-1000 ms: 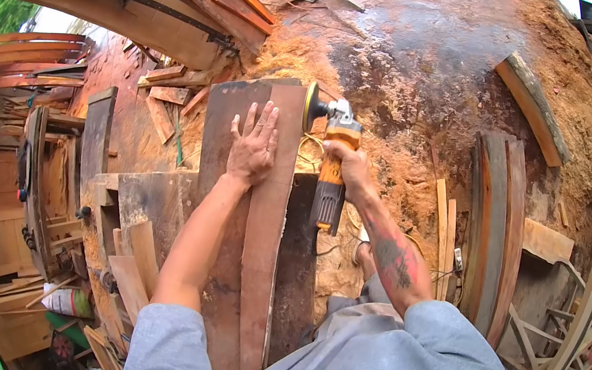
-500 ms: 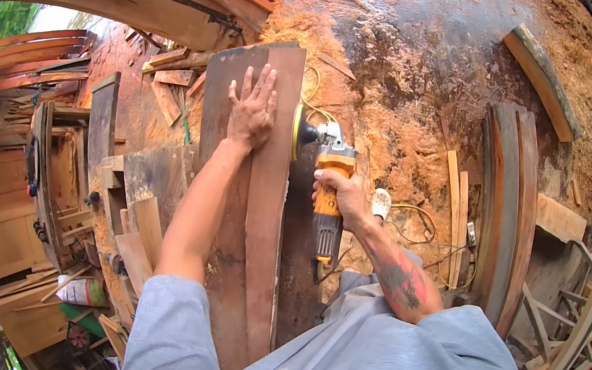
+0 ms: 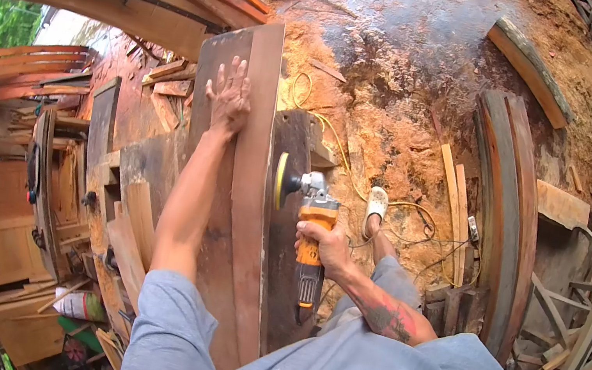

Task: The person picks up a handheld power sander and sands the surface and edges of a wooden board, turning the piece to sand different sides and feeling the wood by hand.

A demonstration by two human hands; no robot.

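My left hand (image 3: 230, 98) lies flat with fingers spread on the far part of a long brown wooden board (image 3: 240, 254). My right hand (image 3: 326, 247) is wrapped round the body of an orange and black angle grinder (image 3: 318, 217). A round yellow-edged disc (image 3: 280, 181) on the grinder's head stands upright beside the board's right long edge; whether it touches the edge I cannot tell. Beneath the board shows a dark wooden work surface (image 3: 303, 143).
A yellow cord (image 3: 342, 149) runs across sawdust on the ground by my sandalled foot (image 3: 377, 203). Thick curved timbers (image 3: 507, 222) lie at the right, and a log piece (image 3: 530, 72) farther off. Wood offcuts (image 3: 137, 212) and planks crowd the left.
The grinder in my right hand has come nearer to me along the board's edge. My view has shifted, and my right foot shows more fully now. The left hand stays on the board.
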